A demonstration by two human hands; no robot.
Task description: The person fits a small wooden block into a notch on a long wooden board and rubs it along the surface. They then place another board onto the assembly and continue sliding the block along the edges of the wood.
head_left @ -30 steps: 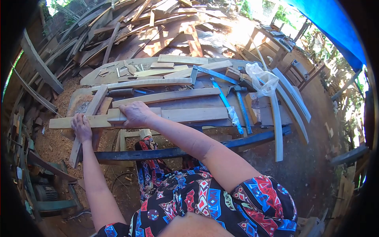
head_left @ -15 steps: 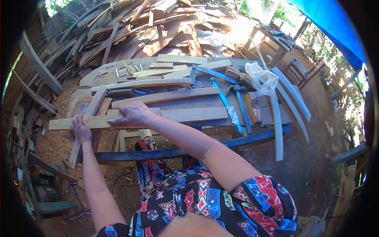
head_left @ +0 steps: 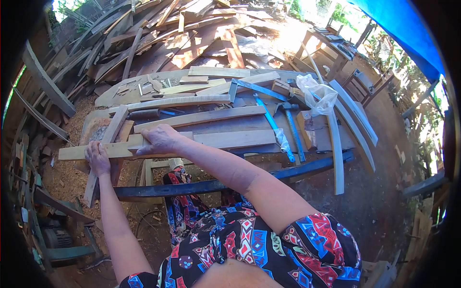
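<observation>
My left hand (head_left: pixel 98 156) is closed on a pale wooden piece (head_left: pixel 72 153) near the left end of the workbench. My right hand (head_left: pixel 162 139) grips a small wooden block (head_left: pixel 136 142) at the inner end of that piece. Under them a longer plank (head_left: pixel 114 130) runs crosswise toward me. Right of my right hand lies a flat pale board (head_left: pixel 235 138), and a curved wooden piece (head_left: pixel 206 116) lies just beyond. What my right fingertips touch underneath is hidden.
On the bench lie a hammer (head_left: pixel 294 129), a blue-handled saw (head_left: pixel 274 120), a blue metal square (head_left: pixel 259 89) and a clear plastic bag (head_left: pixel 318 95). Curved strips (head_left: pixel 337 153) overhang the right edge. A large wood pile (head_left: pixel 192 43) rises behind.
Both hands keep their grips in nearly the same place. The whole view has shifted very slightly to the left.
</observation>
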